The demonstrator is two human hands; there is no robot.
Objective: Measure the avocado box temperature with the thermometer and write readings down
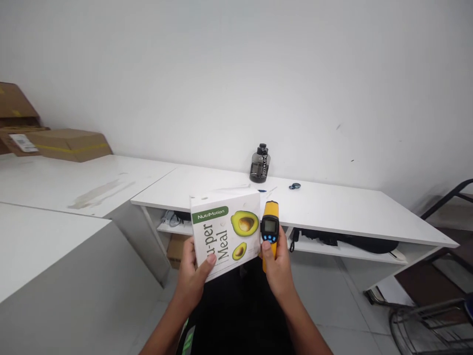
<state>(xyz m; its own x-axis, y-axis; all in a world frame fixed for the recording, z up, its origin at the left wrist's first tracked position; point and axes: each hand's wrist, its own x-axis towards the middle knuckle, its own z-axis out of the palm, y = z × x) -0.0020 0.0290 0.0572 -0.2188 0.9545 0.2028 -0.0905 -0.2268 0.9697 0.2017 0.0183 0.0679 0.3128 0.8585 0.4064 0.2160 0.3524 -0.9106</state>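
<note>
We note a white surface (343, 209) along a pale wall (221, 88), bearing a dark bottle (259, 166); at its front edge, the left hand (192, 277) grips a NutriMotion box (225, 232), the right hand (280, 271) a yellow handheld meter (270, 227)

Left fingers (210, 261) hide part of the box (226, 234)

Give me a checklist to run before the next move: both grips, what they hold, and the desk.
1. Left grip on the NutriMotion box: ok.
2. Right grip around the yellow handheld device: ok.
3. One grip free: not ok, both are occupied.
4. Box lettering fully uncovered: not ok, the left thumb overlaps it.
5. Reading on the device screen: cannot tell.
6. Dark bottle upright on the desk: ok.
</note>
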